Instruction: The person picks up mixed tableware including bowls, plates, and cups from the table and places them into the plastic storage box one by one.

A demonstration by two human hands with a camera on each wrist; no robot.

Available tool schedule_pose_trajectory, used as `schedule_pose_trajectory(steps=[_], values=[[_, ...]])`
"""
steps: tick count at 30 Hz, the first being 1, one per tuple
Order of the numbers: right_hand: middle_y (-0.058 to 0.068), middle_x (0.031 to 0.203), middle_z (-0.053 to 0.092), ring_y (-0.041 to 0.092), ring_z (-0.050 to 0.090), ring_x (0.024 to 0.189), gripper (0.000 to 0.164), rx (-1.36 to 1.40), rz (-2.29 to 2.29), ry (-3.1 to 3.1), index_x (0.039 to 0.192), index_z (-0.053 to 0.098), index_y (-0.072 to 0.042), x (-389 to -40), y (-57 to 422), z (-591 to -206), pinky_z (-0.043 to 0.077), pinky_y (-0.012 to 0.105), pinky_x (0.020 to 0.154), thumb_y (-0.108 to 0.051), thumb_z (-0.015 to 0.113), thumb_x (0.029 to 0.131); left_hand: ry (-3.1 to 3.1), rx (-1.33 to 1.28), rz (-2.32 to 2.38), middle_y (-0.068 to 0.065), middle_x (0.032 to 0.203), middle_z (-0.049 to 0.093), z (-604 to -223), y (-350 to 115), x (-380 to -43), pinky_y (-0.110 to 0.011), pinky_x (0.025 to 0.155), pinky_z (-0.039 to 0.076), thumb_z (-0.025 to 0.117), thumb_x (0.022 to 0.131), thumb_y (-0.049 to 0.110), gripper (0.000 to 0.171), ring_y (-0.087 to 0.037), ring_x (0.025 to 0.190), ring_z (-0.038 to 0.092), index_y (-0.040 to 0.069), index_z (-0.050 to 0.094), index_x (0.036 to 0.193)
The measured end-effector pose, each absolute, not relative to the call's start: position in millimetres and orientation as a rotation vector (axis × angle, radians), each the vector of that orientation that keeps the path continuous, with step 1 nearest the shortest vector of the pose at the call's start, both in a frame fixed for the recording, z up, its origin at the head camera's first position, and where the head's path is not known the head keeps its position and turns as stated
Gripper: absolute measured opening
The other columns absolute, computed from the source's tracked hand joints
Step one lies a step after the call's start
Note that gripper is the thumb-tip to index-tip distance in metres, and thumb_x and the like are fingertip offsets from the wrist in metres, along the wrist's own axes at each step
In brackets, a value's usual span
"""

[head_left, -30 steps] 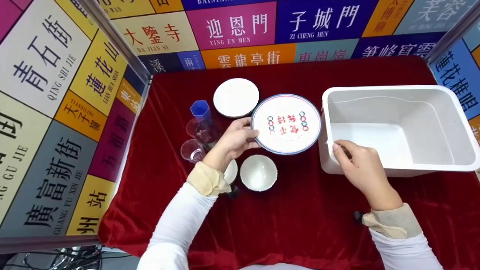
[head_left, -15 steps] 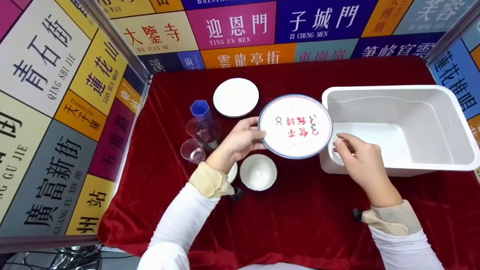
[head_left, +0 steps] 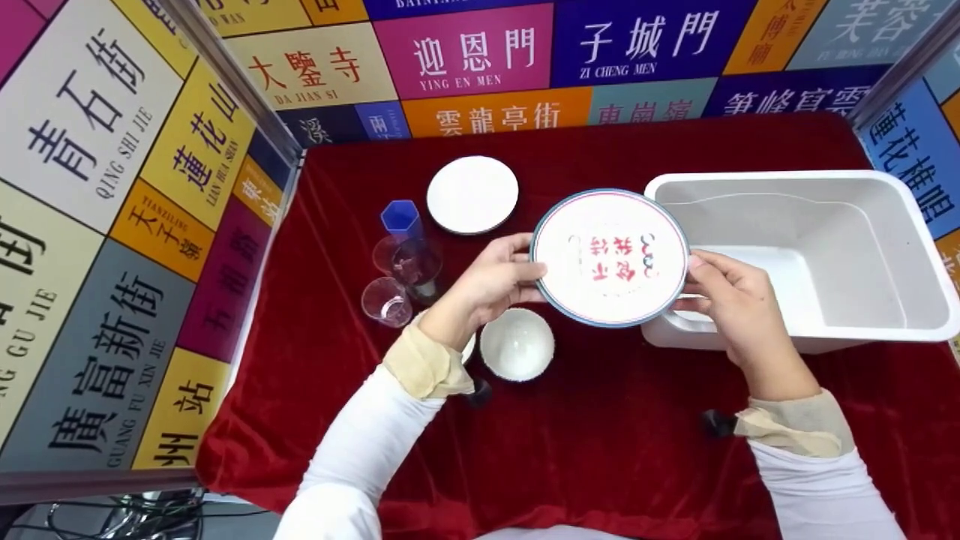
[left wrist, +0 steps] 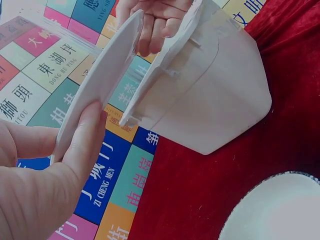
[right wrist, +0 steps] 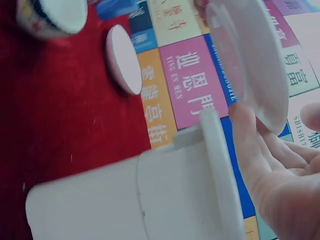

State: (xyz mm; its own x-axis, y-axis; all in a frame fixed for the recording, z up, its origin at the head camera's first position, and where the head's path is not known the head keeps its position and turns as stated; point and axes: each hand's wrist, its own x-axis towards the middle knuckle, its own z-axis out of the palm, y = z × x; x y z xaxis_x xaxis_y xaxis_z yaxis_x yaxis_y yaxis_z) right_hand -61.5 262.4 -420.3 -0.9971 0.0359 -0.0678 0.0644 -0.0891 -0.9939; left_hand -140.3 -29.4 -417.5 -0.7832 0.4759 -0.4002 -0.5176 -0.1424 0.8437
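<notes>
Between my two hands a round white plate (head_left: 611,225) with a blue rim and red characters is held up, off the table. My left hand (head_left: 499,281) grips its left edge, thumb on top and fingers underneath. At the opposite edge my right hand (head_left: 739,307) pinches the rim, its thumb (right wrist: 244,125) at the plate's edge in the right wrist view. The plate's right side overlaps the near-left corner of a white plastic bin (head_left: 825,334) in the head view. Below the plate stands a white bowl (head_left: 517,345), with a second bowl (head_left: 469,350) mostly hidden behind my left wrist.
Another white plate (head_left: 472,195) lies at the back left. Near it stand a blue hexagonal cup (head_left: 401,217), a clear cup (head_left: 386,301) and a dark transparent cup (head_left: 418,266). Red cloth (head_left: 600,442) covers the table, with printed panels (head_left: 472,49) behind and at the sides.
My left hand has carried the plate rightward toward the bin. My right hand has left the bin's rim and taken hold of the plate's right edge.
</notes>
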Motion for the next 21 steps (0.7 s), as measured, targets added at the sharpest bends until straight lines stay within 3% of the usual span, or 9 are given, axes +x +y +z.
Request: schedule_pose_trajectory(steps=[6, 21], values=[[0.009, 0.096, 0.075, 0.016, 0.074, 0.081, 0.023, 0.1, -2.454, 1.784, 0.114, 0.07, 0.001, -65.0, 264.6, -417.1, 0.063, 0.028, 0.069, -0.016, 0.059, 0.102, 1.476, -0.038, 1.981, -0.011, 0.095, 0.067, -414.5, -26.0, -139.1, -0.034, 0.069, 0.063, 0.05, 0.098, -0.01, 0.046, -0.019, 0.076, 0.071, -0.003, 0.044, 0.143], [0.014, 0.098, 0.075, 0.02, 0.076, 0.083, 0.017, 0.16, -2.477, 1.581, 0.11, 0.068, 0.005, -76.7, 269.1, -415.6, 0.063, 0.031, 0.073, -0.005, 0.06, 0.1, 1.484, -0.035, 1.972, -0.011, 0.095, 0.067, -415.2, -22.1, -139.6, -0.035, 0.071, 0.063, 0.051, 0.097, -0.01, 0.043, -0.02, 0.076, 0.072, -0.002, 0.047, 0.139]])
